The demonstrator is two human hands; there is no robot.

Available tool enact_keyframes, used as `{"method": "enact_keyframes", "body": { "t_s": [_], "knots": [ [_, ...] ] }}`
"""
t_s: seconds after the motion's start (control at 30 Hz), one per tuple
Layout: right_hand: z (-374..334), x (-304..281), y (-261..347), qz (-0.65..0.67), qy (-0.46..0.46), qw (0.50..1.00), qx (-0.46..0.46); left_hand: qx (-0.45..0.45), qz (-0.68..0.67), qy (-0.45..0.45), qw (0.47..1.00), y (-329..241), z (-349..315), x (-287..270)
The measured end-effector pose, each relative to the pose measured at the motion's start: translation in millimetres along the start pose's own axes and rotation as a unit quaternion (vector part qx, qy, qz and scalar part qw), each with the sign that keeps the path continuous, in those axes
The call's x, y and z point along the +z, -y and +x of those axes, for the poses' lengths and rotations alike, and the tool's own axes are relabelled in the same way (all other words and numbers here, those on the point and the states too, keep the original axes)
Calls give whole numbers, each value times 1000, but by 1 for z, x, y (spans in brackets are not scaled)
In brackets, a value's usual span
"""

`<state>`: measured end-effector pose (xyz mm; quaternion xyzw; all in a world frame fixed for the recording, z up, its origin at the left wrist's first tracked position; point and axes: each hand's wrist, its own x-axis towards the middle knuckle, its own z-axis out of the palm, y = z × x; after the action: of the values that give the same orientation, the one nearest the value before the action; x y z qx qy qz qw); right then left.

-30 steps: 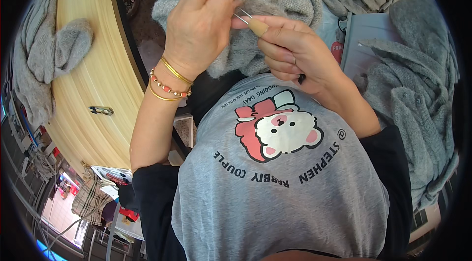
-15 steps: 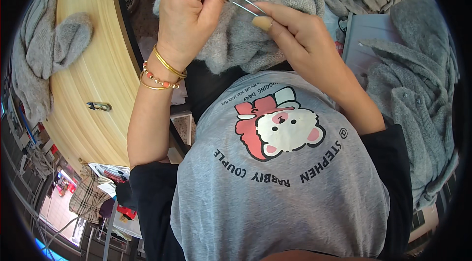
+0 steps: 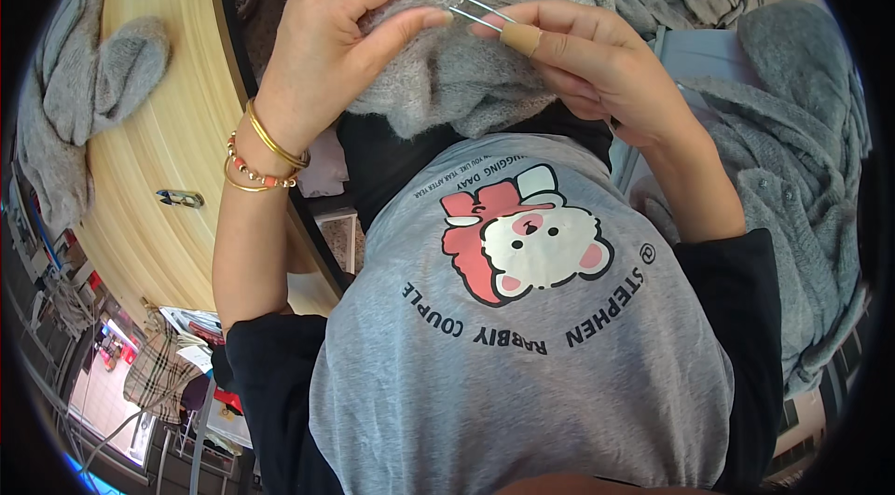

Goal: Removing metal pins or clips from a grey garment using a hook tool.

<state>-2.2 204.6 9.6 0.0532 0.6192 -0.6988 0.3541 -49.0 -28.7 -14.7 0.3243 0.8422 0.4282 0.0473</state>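
The fuzzy grey knit garment (image 3: 466, 89) lies bunched in front of the person's shirt, partly over the dark cloth of the lap, and its raised edge is between the two hands. The left hand (image 3: 326, 40) has the thumb and the forefinger closed on this edge, the thumb tip being just beside the points of the tool. The right hand (image 3: 606, 61) is clamped on a slim metal two-pronged tool (image 3: 476, 20), whose prongs stand a little apart and are directed to the knit; it may be a pair of tweezers, but the view is too small to be sure. Around the right thumb there is a tan wrap (image 3: 520, 39). On the left wrist are gold bangles (image 3: 269, 141) and a beaded bracelet (image 3: 248, 170). The grey T-shirt (image 3: 522, 374) carries a bear print. To the left, a wood-grain table (image 3: 172, 141) bears small thread snips (image 3: 180, 199) and a grey knit piece (image 3: 70, 94). To the right, more grey knitwear (image 3: 788, 187) hangs in loose folds.
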Motion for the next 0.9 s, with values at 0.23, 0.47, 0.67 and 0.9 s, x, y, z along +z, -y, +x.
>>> {"method": "enact_keyframes", "body": {
  "t_s": [0.23, 0.47, 0.67, 0.9],
  "knots": [
    [-4, 0, 0, -116, -11, 992, -53, 85, 52, 44, 994, -1, 6, -11],
    [-2, -18, 9, 122, 161, 976, 88, 468, -275, -205, 814, 41, 43, 27],
    [-10, 0, -24, 532, 211, 807, 146, 457, -292, -179, 821, 46, 40, 28],
    [2, -11, -30, -251, -38, 941, -225, 493, -256, -172, 814, 50, 40, 31]
  ]
}}
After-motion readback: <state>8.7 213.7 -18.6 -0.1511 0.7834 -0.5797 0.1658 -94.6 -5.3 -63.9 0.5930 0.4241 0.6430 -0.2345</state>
